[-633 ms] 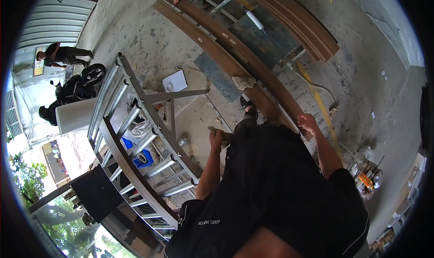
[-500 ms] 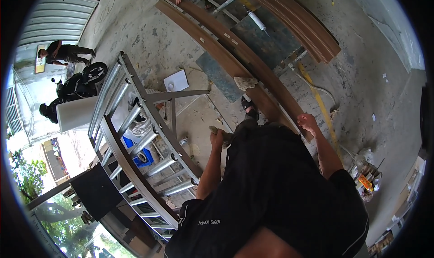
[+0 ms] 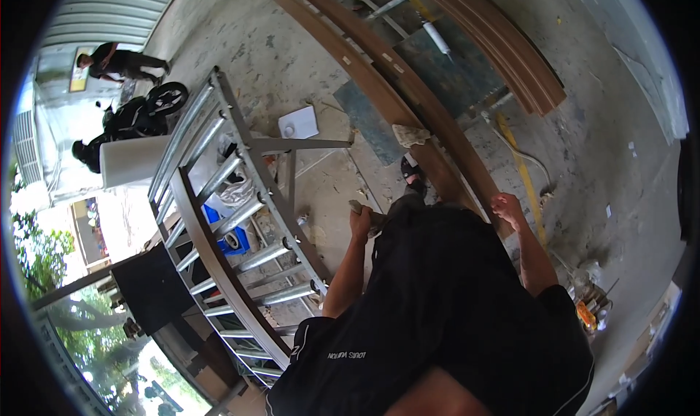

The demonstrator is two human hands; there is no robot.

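Just ahead of my left hand (image 3: 360,219) I am seeing the long brown boards (image 3: 408,102) lying across the concrete floor (image 3: 292,59), and my fingers are curling shut around a small grey object I cannot identify. My right hand (image 3: 508,206) is hanging open, fingers loose, right over the near end of those boards, holding nothing. Off to the left of my left hand the metal gate frame (image 3: 233,219) is lying flat. I am judging that I am standing between steps, and the next move calls for stooping to whichever piece I work.
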